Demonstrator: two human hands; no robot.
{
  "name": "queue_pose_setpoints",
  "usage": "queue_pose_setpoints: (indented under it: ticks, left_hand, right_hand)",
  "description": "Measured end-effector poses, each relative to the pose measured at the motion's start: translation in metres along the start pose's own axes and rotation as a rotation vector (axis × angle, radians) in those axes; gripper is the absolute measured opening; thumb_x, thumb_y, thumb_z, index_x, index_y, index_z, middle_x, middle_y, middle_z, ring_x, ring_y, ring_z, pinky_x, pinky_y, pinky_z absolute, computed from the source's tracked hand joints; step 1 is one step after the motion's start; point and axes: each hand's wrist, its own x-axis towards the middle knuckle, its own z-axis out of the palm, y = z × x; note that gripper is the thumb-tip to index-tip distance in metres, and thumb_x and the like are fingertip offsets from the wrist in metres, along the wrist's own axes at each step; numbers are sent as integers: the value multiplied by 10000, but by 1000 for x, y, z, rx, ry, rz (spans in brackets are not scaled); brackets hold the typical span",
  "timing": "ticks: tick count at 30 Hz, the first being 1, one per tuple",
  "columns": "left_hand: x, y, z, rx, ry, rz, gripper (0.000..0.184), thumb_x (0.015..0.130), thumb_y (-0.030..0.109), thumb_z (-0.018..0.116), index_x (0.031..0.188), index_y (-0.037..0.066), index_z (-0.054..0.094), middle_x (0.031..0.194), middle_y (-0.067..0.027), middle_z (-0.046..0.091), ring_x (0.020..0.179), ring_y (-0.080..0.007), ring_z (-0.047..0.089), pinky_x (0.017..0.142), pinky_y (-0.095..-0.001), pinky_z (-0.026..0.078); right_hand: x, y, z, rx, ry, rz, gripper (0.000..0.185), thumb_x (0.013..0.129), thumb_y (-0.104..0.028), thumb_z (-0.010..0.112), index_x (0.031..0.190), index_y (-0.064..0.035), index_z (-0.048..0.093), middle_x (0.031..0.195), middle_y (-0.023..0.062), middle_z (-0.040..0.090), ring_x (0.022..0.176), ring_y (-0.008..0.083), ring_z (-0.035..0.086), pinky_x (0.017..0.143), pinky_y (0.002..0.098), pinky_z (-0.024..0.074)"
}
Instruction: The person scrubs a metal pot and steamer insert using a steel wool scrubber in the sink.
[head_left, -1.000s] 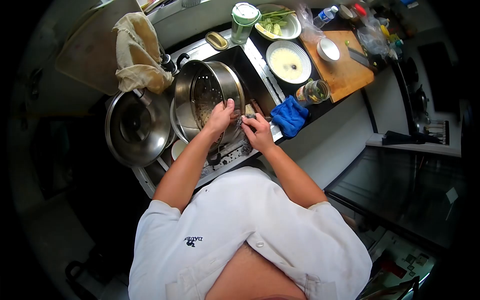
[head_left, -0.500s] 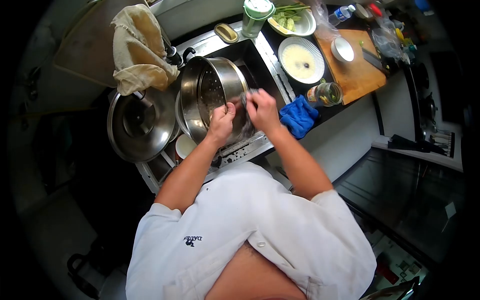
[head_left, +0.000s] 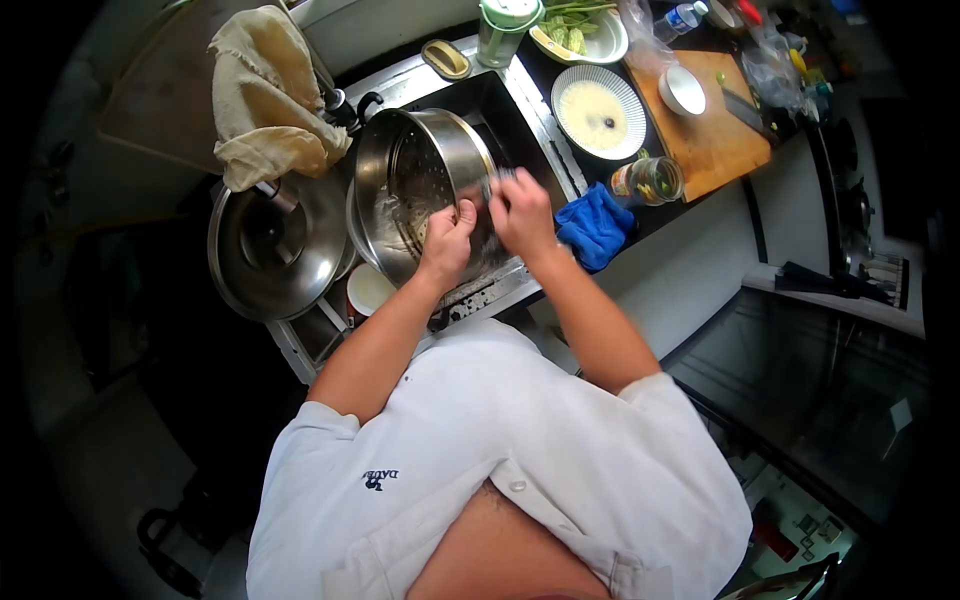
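A steel steamer pot [head_left: 385,180] with a perforated bottom is tilted on its side over the dark sink [head_left: 500,105]. My left hand [head_left: 448,240] grips the pot's near rim, thumb on the outside. At the pot's outer right wall is my right hand [head_left: 522,212], its fingers closed on a grey scrubber [head_left: 503,181] that is blurred and mostly hidden. A second metal vessel lies partly hidden under the pot. Just right of my right hand sits a blue cloth [head_left: 594,228].
Left of the pot lies a large steel lid [head_left: 235,260], below a tap draped with a beige cloth [head_left: 268,95]. To the right are a glass jar [head_left: 648,182], a ridged plate of pale liquid [head_left: 598,112], and a cutting board [head_left: 725,150] with a white bowl [head_left: 682,91] and a knife [head_left: 745,112].
My right hand has moved up along the pot's outer wall with the scrubber. My left hand stays on the rim. The whole view has shifted slightly.
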Motion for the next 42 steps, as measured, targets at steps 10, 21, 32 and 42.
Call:
queue_pose_setpoints:
  ticks: [10,21,32,42]
  left_hand:
    - [15,-20,-2,41,-43,-3,393,1007,313,538,735,30,563,715,59,527,683,-41,454,613,-207,392]
    - [7,26,10,-26,45,-61,241,998,268,546,954,33,572,827,-46,641,749,-150,676,568,-251,550]
    - [6,6,7,134,13,65,172,997,127,530,992,-39,572,928,-82,639,919,-164,661,738,-279,568]
    - [15,-8,7,299,13,315,168,985,104,552,955,-50,613,950,-67,661,846,-89,616,793,-225,490]
  right_hand:
    - [-2,22,12,96,137,103,92,821,-57,613,748,-23,569,748,171,559,690,381,567,592,441,451]
    - [-77,-5,19,166,201,195,74,802,-7,634,771,-10,567,761,176,527,675,384,568,589,433,467]
    - [-79,-4,26,146,253,326,316,787,-29,638,1090,58,608,926,224,638,832,399,642,742,444,523]
    - [-3,30,34,65,252,251,77,781,-56,617,836,-22,577,801,195,602,724,398,601,635,452,488]
